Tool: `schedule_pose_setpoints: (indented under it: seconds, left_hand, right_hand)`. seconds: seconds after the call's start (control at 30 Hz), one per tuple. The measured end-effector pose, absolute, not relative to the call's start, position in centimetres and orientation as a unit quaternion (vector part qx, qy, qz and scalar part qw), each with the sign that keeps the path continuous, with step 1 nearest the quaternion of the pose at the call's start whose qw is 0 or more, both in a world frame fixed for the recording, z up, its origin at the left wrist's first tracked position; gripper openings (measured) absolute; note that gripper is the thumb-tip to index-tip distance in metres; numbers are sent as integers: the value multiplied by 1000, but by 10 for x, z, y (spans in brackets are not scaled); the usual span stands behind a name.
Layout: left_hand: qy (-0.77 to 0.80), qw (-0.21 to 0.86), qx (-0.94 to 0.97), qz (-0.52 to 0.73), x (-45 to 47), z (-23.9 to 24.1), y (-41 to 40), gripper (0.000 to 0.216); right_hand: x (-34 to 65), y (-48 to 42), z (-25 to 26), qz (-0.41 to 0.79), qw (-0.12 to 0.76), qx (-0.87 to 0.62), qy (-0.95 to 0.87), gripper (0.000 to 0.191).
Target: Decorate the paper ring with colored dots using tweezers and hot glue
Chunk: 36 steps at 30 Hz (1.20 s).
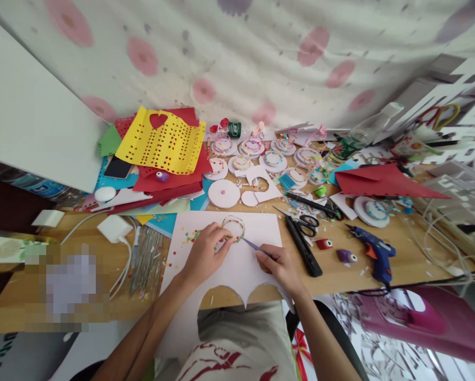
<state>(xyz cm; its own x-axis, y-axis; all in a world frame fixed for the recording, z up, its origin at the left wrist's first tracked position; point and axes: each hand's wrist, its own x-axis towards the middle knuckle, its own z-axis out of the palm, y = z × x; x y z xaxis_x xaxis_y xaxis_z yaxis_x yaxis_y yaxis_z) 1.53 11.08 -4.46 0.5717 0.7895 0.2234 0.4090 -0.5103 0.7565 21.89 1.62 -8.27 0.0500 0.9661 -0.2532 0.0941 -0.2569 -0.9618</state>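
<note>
Head view, lower centre: a white paper sheet with a scalloped near edge [237,270] lies under the hands. The right hand [277,264], fingers closed, grips a slim blue-grey pointed tool [255,245], its tip at the lower right of a thin multicoloured dotted ring [244,227], mid-frame. The left hand [211,246] pinches the ring's lower edge. A slipping tip could bend the ring; a sideways sweep might scatter the loose coloured dots [196,234]. Upper right, a clear green-labelled plastic bottle [343,147] has unclear contents; farther right, a white printed holder [407,147] seemingly bears red-and-yellow-handled scissors [457,109].
</note>
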Motion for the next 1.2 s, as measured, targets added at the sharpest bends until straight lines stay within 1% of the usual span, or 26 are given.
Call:
schedule_pose_setpoints:
  seconds: [0.5, 1.2]
  left_hand:
    - [369, 338, 818, 283, 15, -43, 110, 8]
    - [361, 337, 822, 285, 14, -42, 108, 10]
  right_hand:
    - [219, 15, -79, 513, 412, -602, -453, 50]
    - [218, 16, -80, 526, 414, -596, -443, 51]
